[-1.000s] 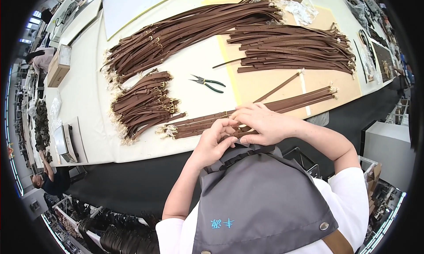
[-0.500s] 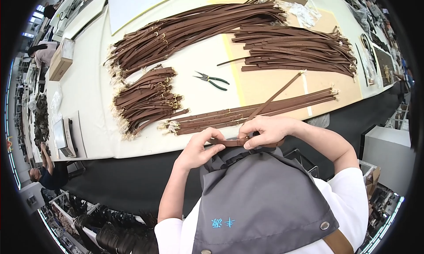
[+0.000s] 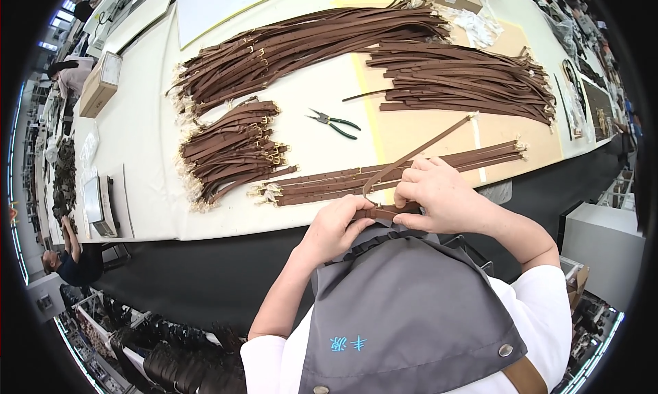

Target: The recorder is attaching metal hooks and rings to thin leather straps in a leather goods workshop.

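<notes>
Close to my body, at the table's front edge, a brown leather strap (image 3: 428, 144) with a small brass buckle is held in both hands. My left hand (image 3: 337, 228) pinches it near the buckle, thumb and fingers closed. My right hand (image 3: 439, 196) grips the strap just right of the buckle, its thumb low and its fingers bent over. One length of strap slants from between the hands up to the right across the table. Just beyond my hands lies a flat row of long brown straps (image 3: 322, 187). Exactly how the strap passes the buckle is hidden by my fingers.
Green-handled pliers (image 3: 336, 124) lie mid-table. Around them are a pile of short buckled straps (image 3: 229, 147), a long pile (image 3: 274, 51) behind and another strap pile (image 3: 466, 82) at right. Cardboard boxes (image 3: 101, 85) stand left and far back. Another person (image 3: 72, 264) works at far left.
My right hand has lifted and shifted right, opening a loop of strap above the buckle. My left hand has moved slightly right and stays closed on the strap.
</notes>
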The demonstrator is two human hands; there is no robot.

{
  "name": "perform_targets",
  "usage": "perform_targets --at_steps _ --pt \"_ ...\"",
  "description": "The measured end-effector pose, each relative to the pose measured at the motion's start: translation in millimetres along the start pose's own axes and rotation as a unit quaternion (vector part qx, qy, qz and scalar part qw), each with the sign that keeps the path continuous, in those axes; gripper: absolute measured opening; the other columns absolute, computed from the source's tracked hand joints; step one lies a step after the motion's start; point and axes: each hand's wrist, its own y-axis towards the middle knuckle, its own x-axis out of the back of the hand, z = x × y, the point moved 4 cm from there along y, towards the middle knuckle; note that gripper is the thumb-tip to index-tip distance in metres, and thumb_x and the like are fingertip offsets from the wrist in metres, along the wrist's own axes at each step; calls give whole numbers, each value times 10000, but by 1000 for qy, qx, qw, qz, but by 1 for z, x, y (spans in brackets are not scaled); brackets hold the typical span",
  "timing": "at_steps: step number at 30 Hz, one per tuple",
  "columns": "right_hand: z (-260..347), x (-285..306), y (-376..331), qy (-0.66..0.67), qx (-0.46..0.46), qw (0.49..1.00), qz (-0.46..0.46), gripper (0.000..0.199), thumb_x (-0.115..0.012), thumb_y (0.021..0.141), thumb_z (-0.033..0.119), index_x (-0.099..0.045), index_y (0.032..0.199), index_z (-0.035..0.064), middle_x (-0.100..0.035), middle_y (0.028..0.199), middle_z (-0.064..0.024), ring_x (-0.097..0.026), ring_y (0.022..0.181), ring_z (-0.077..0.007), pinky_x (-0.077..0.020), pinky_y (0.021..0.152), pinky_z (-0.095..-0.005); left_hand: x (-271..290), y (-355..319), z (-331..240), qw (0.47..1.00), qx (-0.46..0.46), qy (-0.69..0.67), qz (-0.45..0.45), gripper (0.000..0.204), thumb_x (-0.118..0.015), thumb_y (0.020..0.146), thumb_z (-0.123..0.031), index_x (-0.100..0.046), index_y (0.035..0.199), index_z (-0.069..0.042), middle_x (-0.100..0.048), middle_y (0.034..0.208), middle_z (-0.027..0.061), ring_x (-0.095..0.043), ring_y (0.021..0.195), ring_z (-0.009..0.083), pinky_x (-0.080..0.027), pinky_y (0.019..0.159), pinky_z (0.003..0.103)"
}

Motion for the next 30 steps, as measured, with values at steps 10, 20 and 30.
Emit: perform_targets --at_steps 10,20,30 --pt "3 -35 -11 31 -71 996 -39 160 -725 917 228 -669 864 87 -601 769 -57 -581 831 -249 -432 789 -395 -9 -3 11 999 37 4 -17 332 -815 865 -61 -666 1160 -28 -731 982 77 -667 761 129 -543 656 260" --pt "5 -51 8 122 -70 985 -96 120 -716 929 197 -665 903 92 -570 762 -73 -569 821 -272 -458 743 -419 -21 -6 23 981 92 -156 -71 285 -792 905 -31 -640 1144 3 -724 982 66 -674 806 96 -554 707 244" --pt "2 -47 10 157 -123 976 -86 166 -728 937 221 -672 887 73 -599 755 -86 -601 741 -267 -481 662 -399 6 -5 15 998 49 -1 -38 328 -757 941 -219 -514 843 -21 -535 805 85 -497 692 240 -452 631 346"
